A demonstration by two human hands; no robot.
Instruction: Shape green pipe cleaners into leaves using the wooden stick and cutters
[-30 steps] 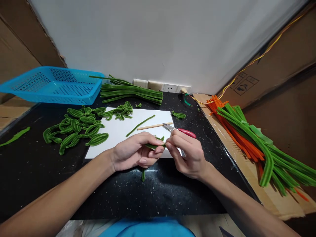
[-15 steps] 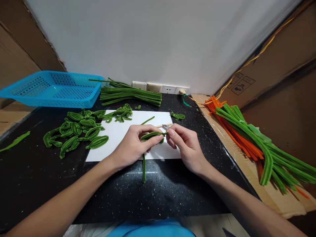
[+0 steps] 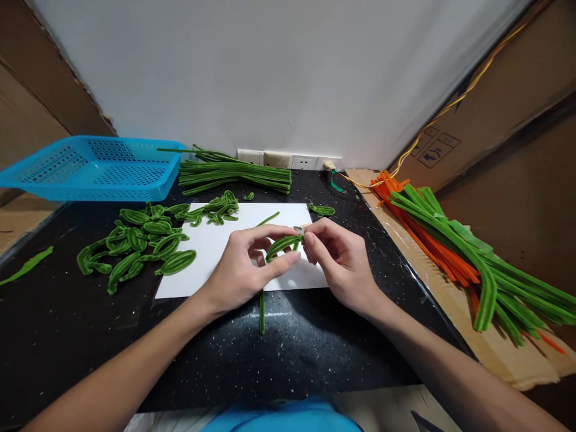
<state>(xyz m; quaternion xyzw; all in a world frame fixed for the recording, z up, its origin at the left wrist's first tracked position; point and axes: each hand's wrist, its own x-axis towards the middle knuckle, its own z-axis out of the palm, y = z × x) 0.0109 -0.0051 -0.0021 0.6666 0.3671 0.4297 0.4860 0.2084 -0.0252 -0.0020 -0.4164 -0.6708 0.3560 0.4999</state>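
Note:
My left hand (image 3: 245,267) and my right hand (image 3: 339,258) meet above the white sheet (image 3: 211,246). Between their fingertips is a green pipe cleaner (image 3: 281,245), folded into a narrow loop, with its tail hanging down to the black tabletop (image 3: 261,312). My left thumb and fingers pinch the loop from the left. My right fingertips pinch its right end. The metal tip of pliers (image 3: 299,228) shows just behind my right fingers; the rest of the tool is hidden by my hand.
Several folded green leaf shapes (image 3: 144,240) lie left of the sheet. A blue basket (image 3: 90,168) stands at the back left, a bundle of straight green pipe cleaners (image 3: 234,171) by the wall sockets. Orange and green pipe cleaners (image 3: 450,252) lie on cardboard at the right.
Both hands have moved away from me onto the sheet. The pipe cleaner's loop has turned up between the fingertips, and the red pliers handles have gone out of sight behind my right hand.

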